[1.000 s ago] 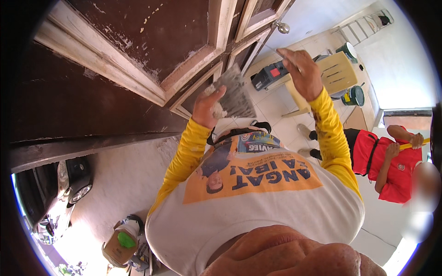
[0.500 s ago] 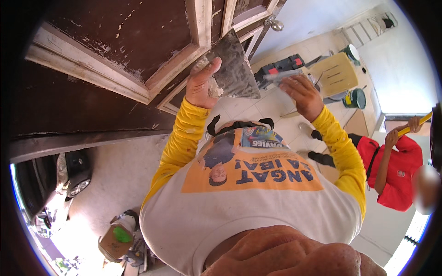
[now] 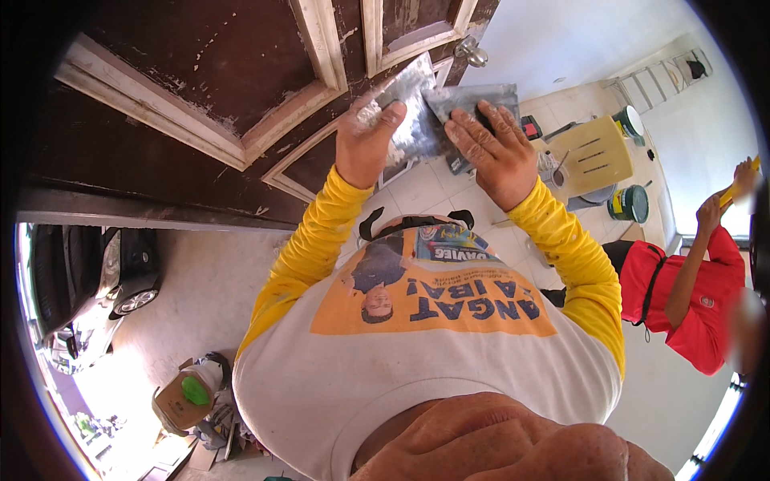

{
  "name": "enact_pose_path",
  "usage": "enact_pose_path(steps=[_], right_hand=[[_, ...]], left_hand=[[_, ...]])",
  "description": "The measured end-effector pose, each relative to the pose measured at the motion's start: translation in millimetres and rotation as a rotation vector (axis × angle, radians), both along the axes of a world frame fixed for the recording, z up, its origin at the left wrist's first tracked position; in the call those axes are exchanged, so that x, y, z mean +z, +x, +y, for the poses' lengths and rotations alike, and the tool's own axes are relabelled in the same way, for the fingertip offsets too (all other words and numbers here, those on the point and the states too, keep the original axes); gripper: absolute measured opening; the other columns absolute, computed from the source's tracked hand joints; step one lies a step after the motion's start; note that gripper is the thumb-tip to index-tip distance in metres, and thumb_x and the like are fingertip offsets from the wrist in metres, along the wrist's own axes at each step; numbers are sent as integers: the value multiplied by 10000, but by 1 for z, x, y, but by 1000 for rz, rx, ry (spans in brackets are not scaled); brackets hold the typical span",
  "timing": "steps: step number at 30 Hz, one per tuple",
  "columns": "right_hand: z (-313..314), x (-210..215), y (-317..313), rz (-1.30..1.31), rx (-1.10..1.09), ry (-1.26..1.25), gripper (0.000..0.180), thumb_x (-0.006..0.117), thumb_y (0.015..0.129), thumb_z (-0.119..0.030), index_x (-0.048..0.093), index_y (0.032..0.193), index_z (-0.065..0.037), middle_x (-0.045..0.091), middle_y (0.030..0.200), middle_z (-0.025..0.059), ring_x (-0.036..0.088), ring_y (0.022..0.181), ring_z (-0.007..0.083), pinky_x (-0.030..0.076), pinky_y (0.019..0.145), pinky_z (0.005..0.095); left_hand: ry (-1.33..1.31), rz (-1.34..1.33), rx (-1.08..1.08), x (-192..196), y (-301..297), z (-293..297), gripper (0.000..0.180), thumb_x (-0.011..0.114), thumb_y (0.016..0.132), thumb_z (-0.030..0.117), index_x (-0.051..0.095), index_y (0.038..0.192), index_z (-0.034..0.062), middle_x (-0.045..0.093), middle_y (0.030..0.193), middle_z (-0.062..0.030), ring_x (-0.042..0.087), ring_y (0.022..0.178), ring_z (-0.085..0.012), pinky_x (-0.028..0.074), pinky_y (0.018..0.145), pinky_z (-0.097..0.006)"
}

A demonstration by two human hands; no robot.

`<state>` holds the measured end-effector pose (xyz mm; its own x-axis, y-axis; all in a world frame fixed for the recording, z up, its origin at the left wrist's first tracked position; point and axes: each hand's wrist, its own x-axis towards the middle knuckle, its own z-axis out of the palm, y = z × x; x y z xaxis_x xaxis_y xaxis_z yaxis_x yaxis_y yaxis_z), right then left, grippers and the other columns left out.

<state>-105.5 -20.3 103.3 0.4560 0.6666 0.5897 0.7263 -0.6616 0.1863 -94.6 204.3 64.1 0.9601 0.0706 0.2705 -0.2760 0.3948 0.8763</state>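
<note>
My left hand point(image 3: 362, 148) grips a flat metal putty plate point(image 3: 414, 108) by its left side, thumb on top. Whitish putty point(image 3: 370, 114) is smeared on the plate near the thumb. In my right hand point(image 3: 507, 164) is a broad, dark putty knife point(image 3: 501, 94), with the fingers lying across its face. The knife's left edge meets or overlaps the plate's right side; its handle is hidden. Beyond both tools stands a brown panelled door point(image 3: 241, 56) with pale, patchy mouldings point(image 3: 172, 108).
A door knob point(image 3: 473, 54) is at the top. To the right are a yellow chair point(image 3: 597, 164), green pails point(image 3: 631, 204) and a ladder point(image 3: 654, 88). A person in red point(image 3: 690, 305) holds a yellow pole. A box point(image 3: 180, 401) and a dark car point(image 3: 132, 276) are at left.
My right hand has moved left, bringing the putty knife against the plate. The plate has tilted and now catches more light. The person in red has shifted slightly.
</note>
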Motion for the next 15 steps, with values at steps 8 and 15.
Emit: enact_pose_path(steps=[8,15], right_hand=[[-47,56,43,826,23,1037,364,716,913,-217,639,1211,-23,691,983,63,635,853,123,519,752,265],[-62,-22,76,1347,51,545,273,696,910,-134,625,1143,-11,653,903,-4,582,819,97,470,758,229]], left_hand=[[662,-655,42,-23,16,20,486,726,747,10,641,1225,9,667,1205,-112,629,1124,-245,427,1043,-355],[146,-273,-283,-32,22,25,594,669,721,-91,596,1303,3,622,1303,-131,593,1219,-251,408,1097,-363]])
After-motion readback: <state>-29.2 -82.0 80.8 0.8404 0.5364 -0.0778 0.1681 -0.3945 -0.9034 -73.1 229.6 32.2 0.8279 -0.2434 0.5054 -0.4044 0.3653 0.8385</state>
